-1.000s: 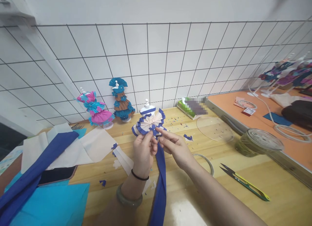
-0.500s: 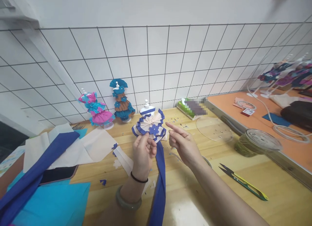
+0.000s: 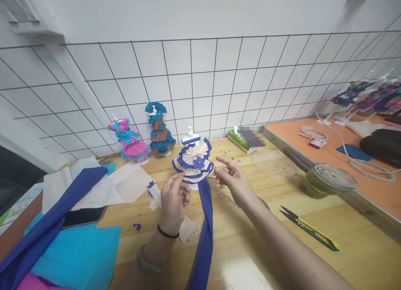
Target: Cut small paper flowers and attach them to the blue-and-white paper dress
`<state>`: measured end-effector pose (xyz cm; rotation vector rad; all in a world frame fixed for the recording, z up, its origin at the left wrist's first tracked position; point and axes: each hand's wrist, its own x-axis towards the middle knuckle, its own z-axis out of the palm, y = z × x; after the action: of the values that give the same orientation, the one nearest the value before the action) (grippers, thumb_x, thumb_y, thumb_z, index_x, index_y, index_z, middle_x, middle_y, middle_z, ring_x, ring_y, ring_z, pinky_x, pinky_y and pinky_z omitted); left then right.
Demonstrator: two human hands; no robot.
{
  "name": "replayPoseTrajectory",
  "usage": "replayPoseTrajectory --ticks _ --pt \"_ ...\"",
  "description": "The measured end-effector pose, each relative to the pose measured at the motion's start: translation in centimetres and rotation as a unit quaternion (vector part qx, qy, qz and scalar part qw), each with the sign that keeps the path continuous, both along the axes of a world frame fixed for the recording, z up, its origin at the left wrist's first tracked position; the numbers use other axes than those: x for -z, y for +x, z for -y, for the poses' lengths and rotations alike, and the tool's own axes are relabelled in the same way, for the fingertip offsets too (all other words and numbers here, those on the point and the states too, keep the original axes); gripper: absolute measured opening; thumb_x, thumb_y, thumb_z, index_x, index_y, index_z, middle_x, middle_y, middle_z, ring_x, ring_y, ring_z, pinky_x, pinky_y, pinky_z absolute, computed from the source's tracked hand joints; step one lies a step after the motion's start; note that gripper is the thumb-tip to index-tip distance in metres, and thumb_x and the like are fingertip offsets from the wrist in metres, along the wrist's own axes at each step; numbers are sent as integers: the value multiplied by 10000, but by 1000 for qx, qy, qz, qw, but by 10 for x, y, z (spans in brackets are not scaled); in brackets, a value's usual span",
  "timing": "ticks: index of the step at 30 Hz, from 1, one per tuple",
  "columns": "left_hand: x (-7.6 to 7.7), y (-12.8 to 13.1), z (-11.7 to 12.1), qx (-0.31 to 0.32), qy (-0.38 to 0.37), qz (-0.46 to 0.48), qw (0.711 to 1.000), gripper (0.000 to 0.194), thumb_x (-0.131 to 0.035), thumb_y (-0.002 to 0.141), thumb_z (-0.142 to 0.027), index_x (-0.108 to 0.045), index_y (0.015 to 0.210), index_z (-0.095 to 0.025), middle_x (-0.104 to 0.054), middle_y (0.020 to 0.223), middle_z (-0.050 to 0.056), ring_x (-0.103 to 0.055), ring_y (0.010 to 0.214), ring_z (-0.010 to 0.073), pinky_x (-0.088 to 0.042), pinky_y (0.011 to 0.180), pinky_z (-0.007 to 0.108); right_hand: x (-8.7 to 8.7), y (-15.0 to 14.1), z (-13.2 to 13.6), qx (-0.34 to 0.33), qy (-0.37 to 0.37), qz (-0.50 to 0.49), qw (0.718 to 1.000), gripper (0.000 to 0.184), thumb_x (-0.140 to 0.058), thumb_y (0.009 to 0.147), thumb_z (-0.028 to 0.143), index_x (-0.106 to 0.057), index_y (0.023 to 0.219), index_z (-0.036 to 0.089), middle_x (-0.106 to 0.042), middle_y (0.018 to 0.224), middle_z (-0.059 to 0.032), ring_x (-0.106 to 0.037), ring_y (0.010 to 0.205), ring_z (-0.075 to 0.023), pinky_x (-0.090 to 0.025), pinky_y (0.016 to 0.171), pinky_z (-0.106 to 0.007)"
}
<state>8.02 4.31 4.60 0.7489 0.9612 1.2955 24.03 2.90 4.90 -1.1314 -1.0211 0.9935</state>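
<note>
A small dress form wears a pleated cream paper dress with blue edging. A blue paper flower sits on the front of its skirt. My left hand is just in front of the skirt's lower left edge, fingers curled, thumb and index fingertip together; whatever is between them is hidden. To the right of the skirt is my right hand, its index finger stretched out apart from the thumb, with nothing visible in it. A long blue paper strip runs from under the dress toward me.
Two dressed forms, one pink and blue, one brown and teal, stand by the wall. Papers and a blue strip lie left. On the right are thread snips, a clear disc, a round tub and an orange board.
Both hands have come away from the blue flower, which stays on the skirt. My left hand has drawn down and left, and my right hand has shifted right, its index finger extended.
</note>
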Motion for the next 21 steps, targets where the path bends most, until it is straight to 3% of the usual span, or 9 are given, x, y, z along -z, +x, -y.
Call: replayPoseTrajectory --ticks 2,4,8,12,21 --pt "1 -3 1 -15 9 -8 1000 239 -604 678 -335 -528 829 -166 -496 439 -74 -389 285 45 -217 281 131 -1 -6 0 45 78 93 992 292 -555 789 282 -526 1060 179 -560 729 -10 -519 630 -135 -400 599 -272" --pt "2 -4 2 -21 25 -19 999 225 -607 682 -334 -521 814 -173 -490 432 -79 -380 282 42 -221 281 129 -1 -12 -1 78 157 211 962 173 -516 813 228 -577 970 190 -567 802 -38 -527 739 -162 -411 679 -297" --pt "1 -2 3 1 37 -30 999 237 -615 684 -336 -528 833 -174 -484 427 -85 -361 274 37 -213 278 127 4 -18 -7 67 214 361 905 243 -439 839 148 -587 1024 200 -542 873 -73 -518 825 -194 -423 729 -331" --pt "2 -1 2 15 27 -25 999 250 -616 684 -346 -535 848 -175 -482 432 -84 -359 280 34 -203 283 126 10 -19 -11 67 217 407 885 286 -422 837 122 -582 1060 202 -525 874 -80 -516 820 -202 -432 729 -341" --pt "7 -6 1 8 15 -37 999 266 -621 665 -342 -534 852 -172 -484 438 -83 -367 282 36 -188 295 130 14 -18 -9 61 241 403 881 319 -428 824 114 -594 1072 226 -538 881 -82 -520 829 -208 -444 718 -355"
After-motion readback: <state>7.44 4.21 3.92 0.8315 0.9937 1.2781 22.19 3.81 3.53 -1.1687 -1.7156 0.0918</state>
